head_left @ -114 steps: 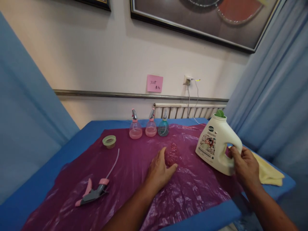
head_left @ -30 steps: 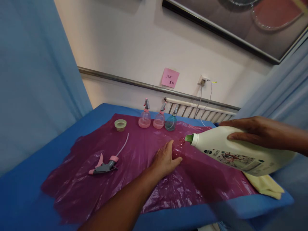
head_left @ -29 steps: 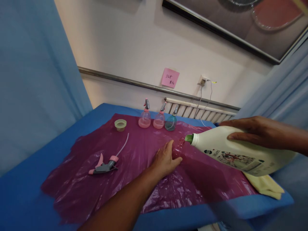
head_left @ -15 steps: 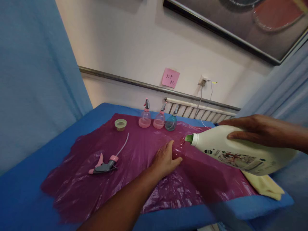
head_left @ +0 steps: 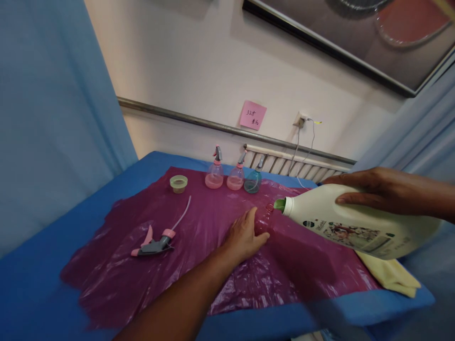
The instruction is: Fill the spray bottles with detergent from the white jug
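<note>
My left hand [head_left: 245, 234] is wrapped round a clear spray bottle body [head_left: 263, 219] with its top off, which stands on the purple plastic sheet [head_left: 209, 222]. In my right hand [head_left: 377, 189] a large cream-coloured jug [head_left: 341, 218] is tipped almost level. Its green spout [head_left: 279, 204] meets or hangs just over the bottle's mouth; whether liquid is flowing I cannot make out. A grey and pink trigger spray head [head_left: 154, 245] with its tube lies on the sheet to the left. Behind it sits a small pale green cup [head_left: 178, 183].
Two pink-tinted spray bottles [head_left: 213, 176] and a teal spray bottle [head_left: 253, 181] stand at the back. A folded yellow cloth [head_left: 391, 274] lies at the right edge of the blue-covered table [head_left: 35, 265]. Curtains hang on both sides; a metal rail [head_left: 199, 121] runs along the wall.
</note>
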### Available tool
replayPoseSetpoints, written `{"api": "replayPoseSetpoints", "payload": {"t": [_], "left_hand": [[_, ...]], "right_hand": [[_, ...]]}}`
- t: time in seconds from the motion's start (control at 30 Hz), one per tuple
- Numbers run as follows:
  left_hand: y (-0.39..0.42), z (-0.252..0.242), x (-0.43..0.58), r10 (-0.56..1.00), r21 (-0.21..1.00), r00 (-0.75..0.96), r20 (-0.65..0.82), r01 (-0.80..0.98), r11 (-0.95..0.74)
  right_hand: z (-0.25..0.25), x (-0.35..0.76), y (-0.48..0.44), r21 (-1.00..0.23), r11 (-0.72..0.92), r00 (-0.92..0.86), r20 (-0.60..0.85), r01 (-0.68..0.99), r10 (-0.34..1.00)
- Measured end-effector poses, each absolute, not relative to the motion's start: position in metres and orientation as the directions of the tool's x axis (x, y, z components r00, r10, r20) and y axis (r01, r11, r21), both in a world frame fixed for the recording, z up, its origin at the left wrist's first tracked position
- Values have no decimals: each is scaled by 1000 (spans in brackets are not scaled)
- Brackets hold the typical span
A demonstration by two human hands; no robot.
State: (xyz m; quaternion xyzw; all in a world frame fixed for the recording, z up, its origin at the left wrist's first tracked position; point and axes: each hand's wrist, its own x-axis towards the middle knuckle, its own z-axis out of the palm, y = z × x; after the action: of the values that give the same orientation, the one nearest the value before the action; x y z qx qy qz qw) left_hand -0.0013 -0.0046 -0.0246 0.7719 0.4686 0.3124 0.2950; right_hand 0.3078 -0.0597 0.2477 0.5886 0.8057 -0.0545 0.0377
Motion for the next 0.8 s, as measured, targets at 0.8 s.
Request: {"api": "replayPoseSetpoints", "payload": {"t": [0.8], "left_hand": [[-6, -22, -2, 907, 740, 367, 204, 549, -389]], "right_hand": [[256, 301, -56, 0, 342, -340, -121, 940, 933]]}}
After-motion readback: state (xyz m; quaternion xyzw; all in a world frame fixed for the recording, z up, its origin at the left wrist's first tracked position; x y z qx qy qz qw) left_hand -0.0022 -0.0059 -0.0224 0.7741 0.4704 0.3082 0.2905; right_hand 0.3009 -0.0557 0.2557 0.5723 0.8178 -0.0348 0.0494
